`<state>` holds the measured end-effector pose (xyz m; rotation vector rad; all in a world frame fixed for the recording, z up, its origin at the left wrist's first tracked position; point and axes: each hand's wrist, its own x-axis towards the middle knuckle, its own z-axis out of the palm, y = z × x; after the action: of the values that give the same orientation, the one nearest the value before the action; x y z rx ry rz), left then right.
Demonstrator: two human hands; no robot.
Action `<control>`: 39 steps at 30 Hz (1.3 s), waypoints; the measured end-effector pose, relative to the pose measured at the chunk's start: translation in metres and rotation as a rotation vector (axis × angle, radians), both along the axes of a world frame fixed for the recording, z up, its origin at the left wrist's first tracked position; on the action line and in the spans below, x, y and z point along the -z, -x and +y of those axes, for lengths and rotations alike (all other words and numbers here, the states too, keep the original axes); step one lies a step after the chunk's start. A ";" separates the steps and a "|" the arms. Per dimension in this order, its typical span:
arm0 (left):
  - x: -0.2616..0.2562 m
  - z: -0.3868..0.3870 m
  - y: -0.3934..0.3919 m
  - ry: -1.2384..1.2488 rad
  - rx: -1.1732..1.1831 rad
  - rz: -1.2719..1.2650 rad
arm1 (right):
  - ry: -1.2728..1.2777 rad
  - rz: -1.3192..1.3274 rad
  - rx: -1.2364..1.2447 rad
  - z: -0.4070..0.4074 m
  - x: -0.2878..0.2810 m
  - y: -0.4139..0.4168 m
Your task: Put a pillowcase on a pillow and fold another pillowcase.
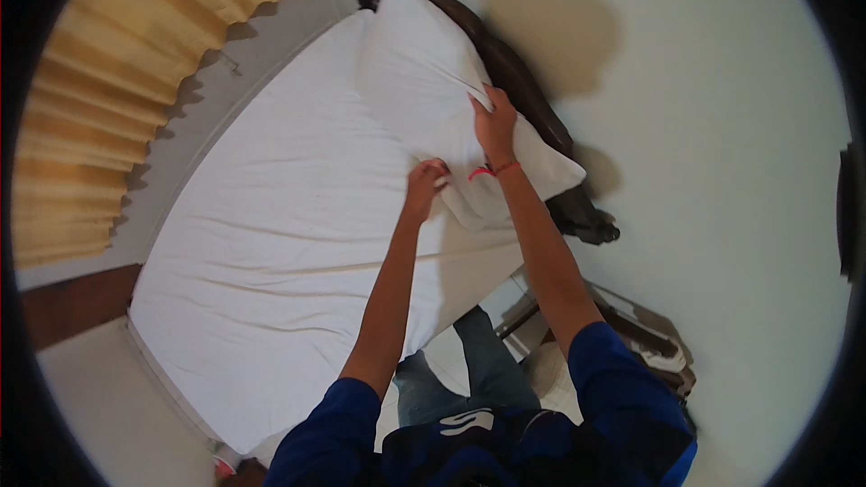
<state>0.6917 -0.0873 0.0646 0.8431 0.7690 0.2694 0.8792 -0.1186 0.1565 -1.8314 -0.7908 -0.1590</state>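
A white pillow (pixel 423 74) lies at the head of the bed, leaning against the dark carved wooden headboard (pixel 511 67). My right hand (pixel 495 127) grips a pinched fold of its cover along the headboard side. At the pillow's near lower edge, my left hand (pixel 426 182) pinches the white fabric between thumb and fingers. Below both hands spreads a wrinkled white bed sheet (pixel 284 216). A red string bracelet (pixel 506 168) circles my right wrist, with a loose red end beside it.
Yellow pleated curtains (pixel 135 81) hang along the left wall. A dark wooden footboard (pixel 84 304) stands at the lower left. Beside the bed at right is a dark wooden piece of furniture (pixel 643 331) with a pale cloth on it. A pale wall (pixel 710 149) rises behind the headboard.
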 end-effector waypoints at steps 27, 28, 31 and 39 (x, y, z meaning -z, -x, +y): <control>-0.251 -0.208 0.316 -0.315 0.555 -0.186 | -0.007 0.482 0.218 -0.414 -0.163 0.472; -0.270 -0.221 0.310 -0.338 0.586 -0.279 | -0.020 0.528 0.257 -0.432 -0.165 0.495; -0.301 -0.270 0.304 -0.375 0.725 -0.444 | -0.068 0.578 0.397 -0.483 -0.171 0.553; -0.257 -0.402 0.324 -0.355 1.129 -0.295 | -0.337 0.440 0.814 -0.603 -0.187 0.623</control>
<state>0.3677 -0.4889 0.3216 1.4067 -0.1103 -0.4870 0.2559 -0.7219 0.3436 -1.6745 0.3018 -0.3667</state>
